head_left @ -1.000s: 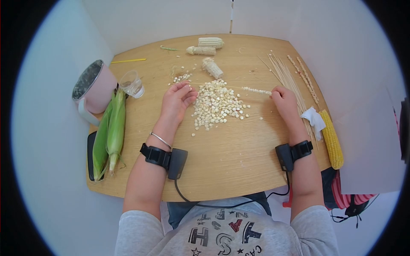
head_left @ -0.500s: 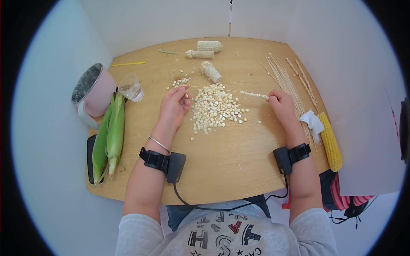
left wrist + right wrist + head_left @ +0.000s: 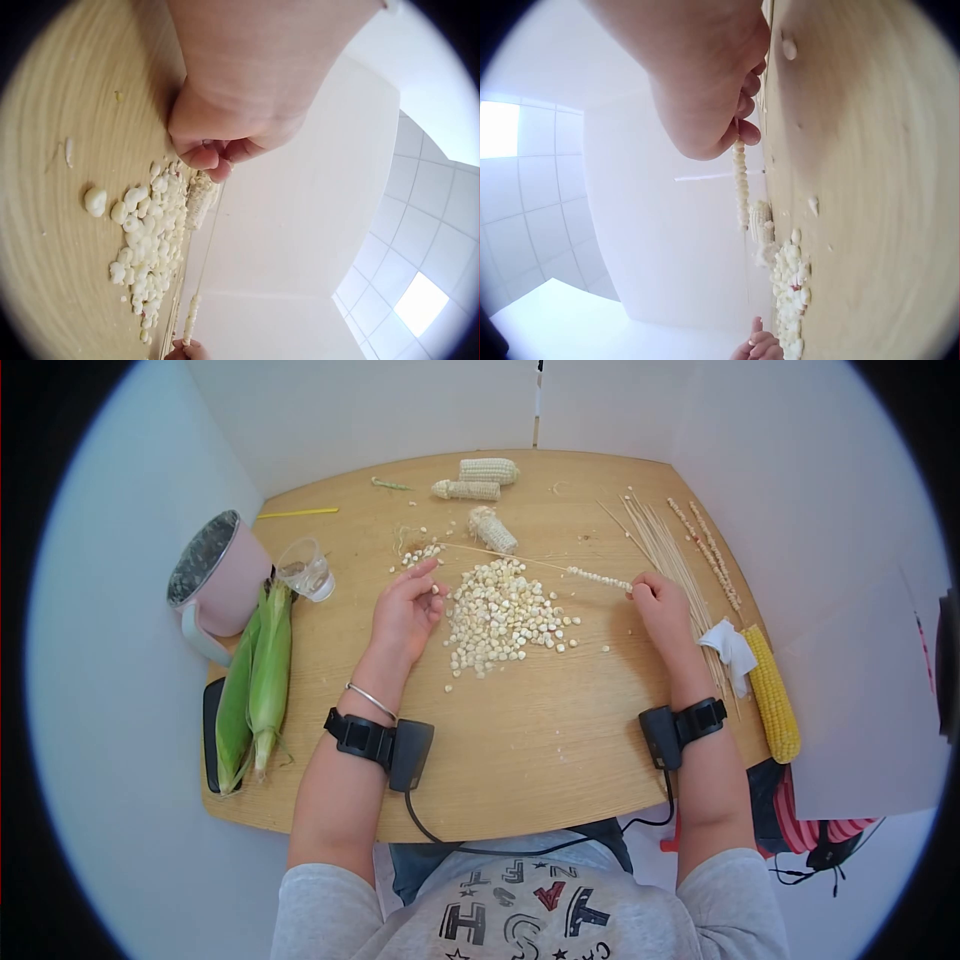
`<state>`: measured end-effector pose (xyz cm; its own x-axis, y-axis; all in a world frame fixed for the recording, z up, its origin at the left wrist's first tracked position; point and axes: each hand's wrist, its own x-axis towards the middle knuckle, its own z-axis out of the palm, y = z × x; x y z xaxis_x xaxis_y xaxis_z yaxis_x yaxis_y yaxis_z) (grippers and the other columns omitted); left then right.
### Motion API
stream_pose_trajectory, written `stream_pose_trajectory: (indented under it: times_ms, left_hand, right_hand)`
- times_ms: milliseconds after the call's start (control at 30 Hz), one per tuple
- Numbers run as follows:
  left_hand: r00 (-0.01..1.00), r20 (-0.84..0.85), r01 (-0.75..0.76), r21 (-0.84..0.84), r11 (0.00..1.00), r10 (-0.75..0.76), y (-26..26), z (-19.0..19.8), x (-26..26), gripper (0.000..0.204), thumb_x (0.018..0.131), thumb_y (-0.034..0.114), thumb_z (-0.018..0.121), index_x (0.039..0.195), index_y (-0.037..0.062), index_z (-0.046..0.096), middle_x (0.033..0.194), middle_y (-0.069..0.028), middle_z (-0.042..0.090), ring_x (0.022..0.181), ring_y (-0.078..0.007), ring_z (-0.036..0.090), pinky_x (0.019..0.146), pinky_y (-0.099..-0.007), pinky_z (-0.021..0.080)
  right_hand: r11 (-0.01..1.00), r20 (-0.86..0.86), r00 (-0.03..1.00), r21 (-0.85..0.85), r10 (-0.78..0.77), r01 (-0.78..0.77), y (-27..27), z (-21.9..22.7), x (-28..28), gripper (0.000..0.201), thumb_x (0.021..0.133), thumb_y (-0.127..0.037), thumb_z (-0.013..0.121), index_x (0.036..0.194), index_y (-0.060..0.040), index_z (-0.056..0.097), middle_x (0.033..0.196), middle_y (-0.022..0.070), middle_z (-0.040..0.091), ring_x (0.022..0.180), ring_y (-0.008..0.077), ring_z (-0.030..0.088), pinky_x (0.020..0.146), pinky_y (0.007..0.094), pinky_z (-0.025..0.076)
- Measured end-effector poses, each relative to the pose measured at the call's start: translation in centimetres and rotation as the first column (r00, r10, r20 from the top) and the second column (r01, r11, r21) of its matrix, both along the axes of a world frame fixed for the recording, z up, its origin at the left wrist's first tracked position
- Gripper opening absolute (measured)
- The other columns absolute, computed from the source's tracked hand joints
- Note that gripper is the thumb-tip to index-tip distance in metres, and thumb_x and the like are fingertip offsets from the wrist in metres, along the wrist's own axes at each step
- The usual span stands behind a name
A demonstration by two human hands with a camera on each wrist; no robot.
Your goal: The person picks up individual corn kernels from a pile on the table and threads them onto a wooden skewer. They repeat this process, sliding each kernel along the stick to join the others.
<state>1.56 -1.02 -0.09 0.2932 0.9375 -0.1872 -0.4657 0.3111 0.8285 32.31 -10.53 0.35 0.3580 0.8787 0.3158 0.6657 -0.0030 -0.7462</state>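
My right hand (image 3: 662,610) pinches the end of a thin wooden skewer, which points left across the pile. A row of pale corn kernels (image 3: 598,577) is threaded along the skewer near the fingers; the rest of the stick is bare. My left hand (image 3: 405,612) is just left of the loose kernel pile (image 3: 505,610), its fingers curled. A single corn kernel (image 3: 435,589) shows between those fingers in the head view. The skewer's bare tip stands above the left fingertips, apart from them. In the right wrist view the threaded kernels (image 3: 740,180) run down from thumb and finger.
Partly stripped cobs (image 3: 492,530) lie behind the pile. At left stand a pink pot (image 3: 235,565), a clear cup (image 3: 308,572) and green husked corn (image 3: 268,670). Bare skewers (image 3: 668,540), filled skewers (image 3: 712,550), a white tissue (image 3: 732,645) and a yellow cob (image 3: 770,695) are at right.
The skewer's bare tip has risen away from my left fingertips, where it was earlier. My left fingers have drawn slightly lower. The right hand keeps its pinch on the skewer.
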Motion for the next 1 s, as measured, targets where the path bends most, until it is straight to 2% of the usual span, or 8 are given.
stream_pose_trajectory:
  times_ms: [67,133,233,467,533,767,833,1000]
  left_hand:
    - [1.000,0.004,-0.007,-0.004,1.000,0.007,0.1,-0.1,0.0,0.035,0.081,0.003,0.044,0.116,-0.0004,0.045,0.071,-0.0074,0.056,0.055,-0.0100,0.050,0.048,-0.0198,0.039]
    - [1.000,0.015,0.004,0.001,1.000,-0.004,0.2,-0.3,-0.1,0.034,0.081,0.003,0.044,0.115,0.0000,0.045,0.071,-0.0080,0.056,0.054,-0.0102,0.050,0.048,-0.0198,0.039]
    - [1.000,0.001,-0.015,-0.008,1.000,0.015,0.0,0.1,0.1,0.034,0.081,0.002,0.045,0.115,0.0002,0.045,0.072,-0.0083,0.056,0.054,-0.0104,0.050,0.047,-0.0198,0.039]
    - [1.000,-0.004,-0.016,-0.001,1.000,0.016,0.1,0.0,0.0,0.034,0.081,0.002,0.045,0.114,0.0005,0.045,0.073,-0.0091,0.057,0.054,-0.0109,0.050,0.048,-0.0202,0.040]
    - [1.000,-0.012,-0.022,-0.008,1.000,0.022,0.1,0.0,0.1,0.033,0.081,0.001,0.045,0.113,0.0006,0.045,0.073,-0.0094,0.057,0.055,-0.0111,0.051,0.048,-0.0202,0.040]
    - [1.000,-0.022,-0.013,-0.005,1.000,0.013,0.0,0.1,0.0,0.032,0.081,0.001,0.045,0.113,0.0007,0.045,0.073,-0.0096,0.057,0.055,-0.0111,0.051,0.049,-0.0200,0.040]
    - [1.000,-0.016,-0.007,0.002,1.000,0.007,0.0,0.1,0.0,0.032,0.081,0.002,0.045,0.113,0.0007,0.045,0.074,-0.0096,0.057,0.056,-0.0109,0.051,0.049,-0.0202,0.040]
    - [1.000,-0.014,-0.012,0.011,1.000,0.012,0.0,0.0,0.1,0.032,0.081,0.002,0.045,0.113,0.0005,0.045,0.074,-0.0097,0.057,0.057,-0.0109,0.050,0.050,-0.0205,0.041]
  right_hand:
    - [1.000,0.008,1.000,0.011,0.025,-0.025,0.0,0.0,0.1,0.019,0.073,-0.014,0.047,0.071,0.0009,0.058,0.058,0.0060,0.055,0.055,0.0114,0.049,0.053,0.0263,0.038]
    - [0.999,0.047,0.998,-0.004,0.052,-0.052,0.1,-0.1,0.1,0.021,0.072,-0.018,0.049,0.074,-0.0004,0.059,0.059,0.0139,0.054,0.055,0.0218,0.052,0.054,0.0317,0.041]
    - [0.998,0.037,0.998,-0.032,-0.047,0.048,0.2,-0.4,0.4,0.021,0.071,-0.018,0.049,0.074,-0.0007,0.060,0.060,0.0141,0.055,0.056,0.0221,0.053,0.055,0.0319,0.041]
    - [0.999,0.015,1.000,-0.035,0.002,-0.001,0.3,-0.6,0.5,0.021,0.071,-0.019,0.050,0.073,-0.0006,0.060,0.062,0.0144,0.056,0.057,0.0226,0.054,0.055,0.0319,0.042]
    - [0.997,0.020,0.997,-0.007,-0.072,0.072,0.5,-1.1,0.8,0.021,0.071,-0.018,0.050,0.073,-0.0005,0.060,0.061,0.0142,0.056,0.057,0.0225,0.054,0.055,0.0321,0.042]
    - [0.999,0.059,0.998,-0.050,0.018,-0.015,0.2,-0.4,0.5,0.021,0.070,-0.018,0.050,0.073,-0.0001,0.060,0.060,0.0144,0.056,0.056,0.0221,0.053,0.055,0.0323,0.042]
    - [0.990,0.083,0.989,-0.053,-0.125,0.130,0.4,-0.6,0.7,0.022,0.070,-0.018,0.049,0.074,0.0001,0.060,0.060,0.0147,0.056,0.055,0.0229,0.053,0.054,0.0325,0.042]
    - [1.000,0.029,0.999,-0.007,-0.019,0.020,0.2,-0.4,0.5,0.022,0.070,-0.018,0.048,0.073,-0.0004,0.060,0.062,0.0150,0.056,0.056,0.0249,0.053,0.055,0.0328,0.042]
